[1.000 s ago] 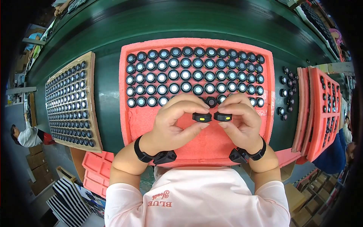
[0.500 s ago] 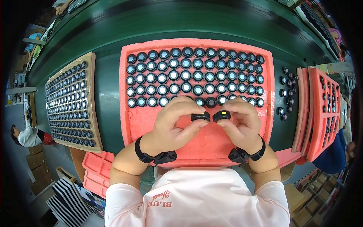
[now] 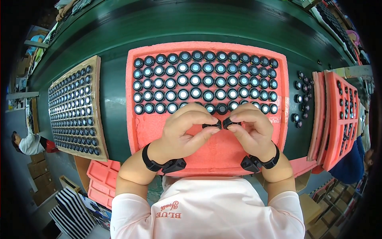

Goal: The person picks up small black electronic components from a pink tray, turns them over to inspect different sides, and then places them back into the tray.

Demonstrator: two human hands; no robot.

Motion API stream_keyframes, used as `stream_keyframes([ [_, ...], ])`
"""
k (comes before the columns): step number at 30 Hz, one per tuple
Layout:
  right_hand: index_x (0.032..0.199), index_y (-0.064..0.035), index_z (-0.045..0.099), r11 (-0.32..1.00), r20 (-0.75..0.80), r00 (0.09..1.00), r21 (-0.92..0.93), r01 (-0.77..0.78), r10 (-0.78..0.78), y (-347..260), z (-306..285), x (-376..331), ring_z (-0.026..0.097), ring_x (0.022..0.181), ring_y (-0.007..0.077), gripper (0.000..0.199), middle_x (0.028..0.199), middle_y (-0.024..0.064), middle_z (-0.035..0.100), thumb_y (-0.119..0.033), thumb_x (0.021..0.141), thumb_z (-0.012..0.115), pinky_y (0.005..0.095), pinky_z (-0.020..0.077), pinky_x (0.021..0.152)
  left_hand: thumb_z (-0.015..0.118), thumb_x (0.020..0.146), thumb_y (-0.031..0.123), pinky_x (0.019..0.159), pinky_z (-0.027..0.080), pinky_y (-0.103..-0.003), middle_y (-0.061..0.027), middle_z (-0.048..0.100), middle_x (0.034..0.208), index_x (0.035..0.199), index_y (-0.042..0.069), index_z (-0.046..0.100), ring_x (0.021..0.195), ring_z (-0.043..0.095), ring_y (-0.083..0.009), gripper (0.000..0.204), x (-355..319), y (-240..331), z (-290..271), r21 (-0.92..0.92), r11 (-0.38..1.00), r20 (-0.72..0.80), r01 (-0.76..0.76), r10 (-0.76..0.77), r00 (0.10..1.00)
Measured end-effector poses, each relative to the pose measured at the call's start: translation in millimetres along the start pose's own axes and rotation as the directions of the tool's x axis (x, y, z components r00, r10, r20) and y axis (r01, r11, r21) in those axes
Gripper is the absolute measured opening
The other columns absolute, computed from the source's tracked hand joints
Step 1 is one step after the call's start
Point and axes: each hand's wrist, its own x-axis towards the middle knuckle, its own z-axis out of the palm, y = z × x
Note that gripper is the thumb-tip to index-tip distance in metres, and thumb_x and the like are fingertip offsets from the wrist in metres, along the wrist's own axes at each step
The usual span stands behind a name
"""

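1. Far left: tan tray [image 3: 75, 105] full of small black caps sits on the green belt [image 3: 115, 119], well apart from both hands. Leave it alone.
2. Left hand [image 3: 184, 133]: fingers curled in, thumb and forefinger pinched on one small black ring part [image 3: 211, 126], held just above the bare lower zone of the pink foam tray [image 3: 207, 155].
3. Right hand [image 3: 251, 131]: same pinch on a second black part [image 3: 229, 122], almost touching the left one, just below the last filled row.
4. Judgement: seat both into the next free pockets of the part-filled row, glossy face up like the seated caps [image 3: 203, 79]. Keep each part square to its pocket; foam grips, so press straight down.
5. Orientation of the held parts is hard to read, fingers cover them. Check before pressing.
6. Right: loose caps [image 3: 300, 97] on the belt, then stacked pink trays [image 3: 340, 115]; keep the wrist clear of them.
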Motion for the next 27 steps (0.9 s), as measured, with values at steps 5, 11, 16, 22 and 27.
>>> stream_keyframes([
  [5,0.106,0.0012,0.055,0.999,-0.023,0.999,0.033,-0.038,0.038,4,4,0,0.058,0.087,0.0195,0.026,0.101,0.0136,0.058,0.005,0.083,0.067,0.0293,0.0493,0.077,0.074,0.076,-0.003,0.071,0.052,-0.029,-0.0112,0.064,0.092,0.101,0.000,0.062,0.081,0.063,-0.0207,0.028,2,4,4,-0.049,0.996,-0.100,0.073,-0.077,0.992],
  [11,0.106,0.0024,0.057,0.950,-0.003,0.959,0.138,-0.281,0.284,-1,18,6,0.059,0.093,0.0189,0.026,0.107,0.0131,0.055,0.005,0.083,0.067,0.0301,0.0501,0.082,0.076,0.074,-0.001,0.069,0.053,-0.028,-0.0122,0.066,0.092,0.101,-0.001,0.065,0.083,0.064,-0.0206,0.029,11,45,-26,-0.114,0.975,-0.285,0.190,-0.215,0.934],
  [16,0.104,0.0012,0.060,0.978,0.149,0.968,0.024,-0.209,0.203,-11,25,17,0.060,0.093,0.0197,0.025,0.102,0.0113,0.057,0.004,0.081,0.070,0.0305,0.0496,0.081,0.073,0.075,-0.003,0.071,0.052,-0.029,-0.0141,0.063,0.095,0.103,-0.002,0.064,0.086,0.063,-0.0210,0.030,-19,55,-82,0.312,0.943,-0.224,0.118,-0.047,0.973],
  [22,0.097,-0.0031,0.063,0.964,0.327,0.942,-0.267,0.017,0.074,-16,64,43,0.060,0.089,0.0247,0.026,0.093,0.0084,0.060,0.001,0.073,0.073,0.0333,0.0495,0.077,0.069,0.070,-0.003,0.075,0.052,-0.033,-0.0127,0.062,0.092,0.096,0.001,0.063,0.089,0.063,-0.0256,0.027,-76,44,-115,0.546,0.785,-0.208,0.293,-0.212,0.955],
  [27,0.094,-0.0059,0.065,0.873,0.459,0.888,-0.427,0.237,-0.017,-5,102,59,0.058,0.088,0.0250,0.026,0.093,0.0065,0.059,-0.003,0.069,0.071,0.0358,0.0487,0.076,0.069,0.065,-0.003,0.074,0.052,-0.035,-0.0098,0.062,0.094,0.092,0.004,0.063,0.087,0.063,-0.0271,0.029,-87,29,-129,0.734,0.662,-0.053,0.150,-0.164,0.985],
])
